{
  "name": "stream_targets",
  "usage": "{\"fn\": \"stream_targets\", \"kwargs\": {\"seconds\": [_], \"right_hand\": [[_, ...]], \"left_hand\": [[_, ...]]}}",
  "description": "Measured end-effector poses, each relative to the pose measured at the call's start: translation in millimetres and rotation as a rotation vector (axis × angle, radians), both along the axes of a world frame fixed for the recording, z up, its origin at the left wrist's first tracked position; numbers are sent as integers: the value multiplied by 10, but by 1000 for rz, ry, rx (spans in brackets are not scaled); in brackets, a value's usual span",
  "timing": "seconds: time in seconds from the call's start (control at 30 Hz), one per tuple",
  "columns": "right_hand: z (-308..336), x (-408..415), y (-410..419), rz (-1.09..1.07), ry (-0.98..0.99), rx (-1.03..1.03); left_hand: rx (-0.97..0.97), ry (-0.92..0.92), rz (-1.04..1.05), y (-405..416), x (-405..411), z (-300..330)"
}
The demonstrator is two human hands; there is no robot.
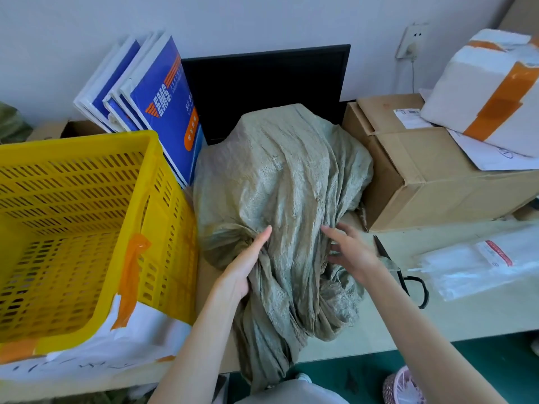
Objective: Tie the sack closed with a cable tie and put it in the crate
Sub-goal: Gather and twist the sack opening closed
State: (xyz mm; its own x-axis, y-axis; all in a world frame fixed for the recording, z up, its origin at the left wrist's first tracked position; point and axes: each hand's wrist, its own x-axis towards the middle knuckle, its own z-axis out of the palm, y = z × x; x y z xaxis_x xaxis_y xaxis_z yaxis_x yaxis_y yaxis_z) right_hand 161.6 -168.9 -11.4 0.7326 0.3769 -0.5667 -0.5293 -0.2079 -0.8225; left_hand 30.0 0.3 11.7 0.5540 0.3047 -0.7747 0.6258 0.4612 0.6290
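Note:
A filled grey-green woven sack (283,176) lies on the table in the middle, its loose open end bunched toward me and hanging over the table's front edge. My left hand (248,260) lies with straight fingers against the left side of the gathered cloth. My right hand (350,252) reaches in from the right, fingers spread and touching the folds. An empty yellow slotted crate (87,228) stands at the left, beside the sack. A clear bag of white cable ties (478,263) lies on the table at the right.
Blue and white envelopes (163,106) lean behind the crate. A black monitor (262,88) stands behind the sack. Cardboard boxes (423,176) and a taped white parcel (490,91) fill the right. Black-handled scissors (393,266) lie by my right wrist. White mailers lie under the crate.

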Motion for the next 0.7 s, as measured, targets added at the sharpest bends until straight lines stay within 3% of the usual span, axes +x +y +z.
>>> {"fn": "stream_targets", "kwargs": {"seconds": [0.13, 0.27, 0.47, 0.7], "right_hand": [[-38, -35, 45, 58, -68, -16], [-37, -79, 77, 121, -136, -60], [-48, -45, 37, 132, -196, -115], [-81, -27, -50, 90, -192, -19]], "left_hand": [[69, 88, -204, -27, 104, 69], [123, 37, -345, -30, 188, 57], [130, 16, -240, -66, 203, -29], [154, -40, -94, -130, 223, -44]]}}
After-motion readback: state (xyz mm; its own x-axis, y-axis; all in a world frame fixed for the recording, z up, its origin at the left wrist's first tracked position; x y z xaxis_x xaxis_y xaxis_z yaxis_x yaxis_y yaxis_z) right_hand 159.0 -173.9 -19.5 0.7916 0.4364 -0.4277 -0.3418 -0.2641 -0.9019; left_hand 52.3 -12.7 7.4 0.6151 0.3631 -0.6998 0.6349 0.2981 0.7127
